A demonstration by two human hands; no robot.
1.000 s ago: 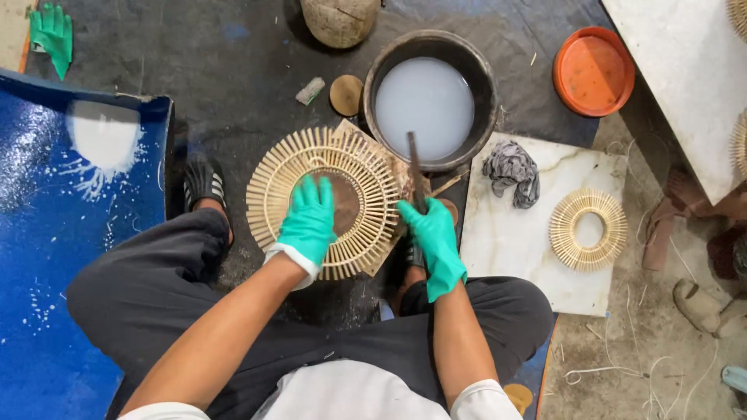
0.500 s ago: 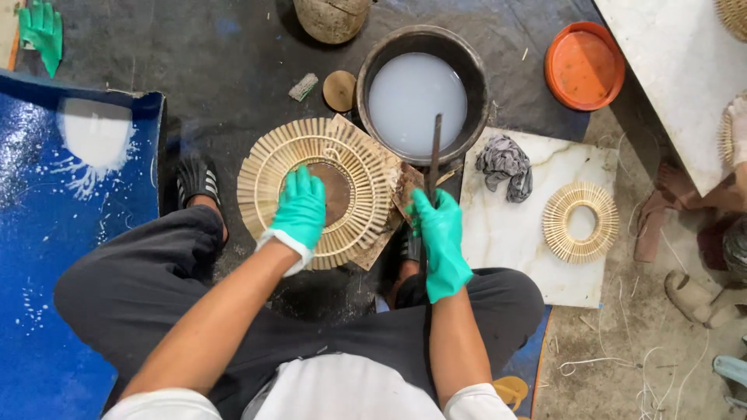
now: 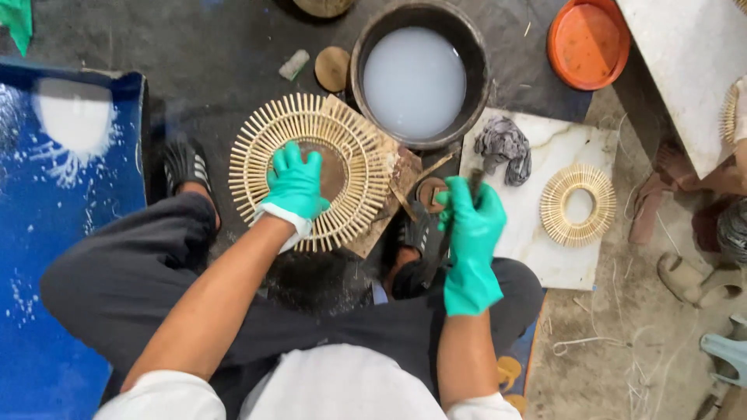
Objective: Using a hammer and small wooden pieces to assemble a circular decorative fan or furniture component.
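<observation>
L hand (image 3: 294, 187), in a green glove, is pressed flat, fingers spread, on the centre of the big sunburst stick frame (image 3: 311, 171); that frame sits on a brown board (image 3: 393, 194) on the dark floor mat (image 3: 194, 62), just beside the black basin (image 3: 419, 74) of milky white liquid. R hand (image 3: 469, 225), also gloved, is closed around a dark-handled tool, prob. a brush (image 3: 473, 180). Change vs 0.5 s ago: brush was upright with its end up near the basin rim; now it's pulled back toward the body, low over the gap between board and the white marble slab (image 3: 537, 257), tip barely visible above the fist, can't tell if it's loaded w/ liquid. L hand hasn't moved off the frame centre, so the frame's pinned and steady. My read: the dip is done or skipped and the brush is coming round to the work, i.e. mid-cycle, coating stage, not finishing. A small round wooden disc (image 3: 429, 192) lies right by R hand's knuckles. On the slab: grey rag (image 3: 504, 148) at the near-basin corner, a smaller finished-looking stick ring (image 3: 578, 205) mid-slab. Orange bowl (image 3: 587, 43) sits well apart at the top right. Hands are apart, one on each side of the board.
</observation>
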